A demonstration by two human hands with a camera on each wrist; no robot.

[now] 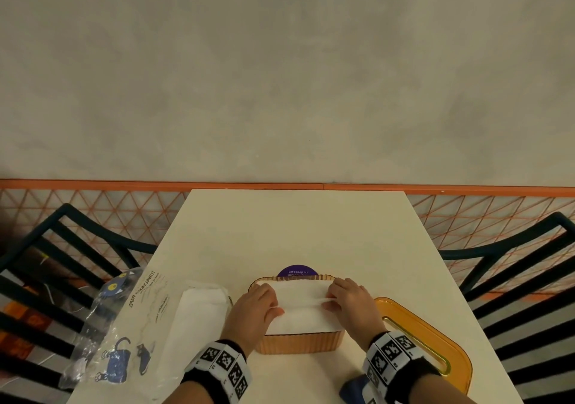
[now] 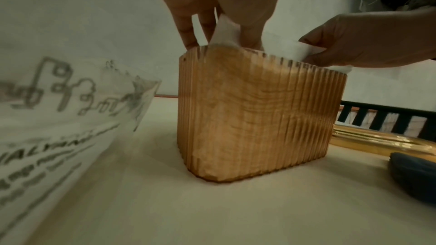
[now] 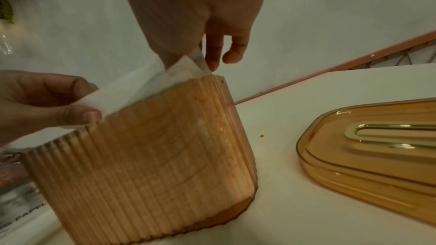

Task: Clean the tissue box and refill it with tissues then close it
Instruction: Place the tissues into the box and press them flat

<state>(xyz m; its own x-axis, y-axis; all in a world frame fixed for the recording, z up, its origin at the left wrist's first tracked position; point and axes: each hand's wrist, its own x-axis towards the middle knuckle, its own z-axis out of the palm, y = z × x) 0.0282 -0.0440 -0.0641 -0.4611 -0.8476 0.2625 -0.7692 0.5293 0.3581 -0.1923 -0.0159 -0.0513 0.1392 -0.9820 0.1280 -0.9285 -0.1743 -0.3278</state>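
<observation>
An amber ribbed tissue box stands open on the table, filled to the rim with white tissues. My left hand is over its left end and my right hand over its right end. Each pinches an end of a raised fold of the top tissue. In the right wrist view my left hand pinches the tissue between thumb and fingers above the box. In the left wrist view my right hand pinches it at the far rim of the box. The amber lid with a gold slot lies to the right.
A stack of white tissues lies on printed plastic packaging left of the box. A dark blue cloth lies near the front edge by my right wrist. A purple sticker shows behind the box. Dark chairs flank the table.
</observation>
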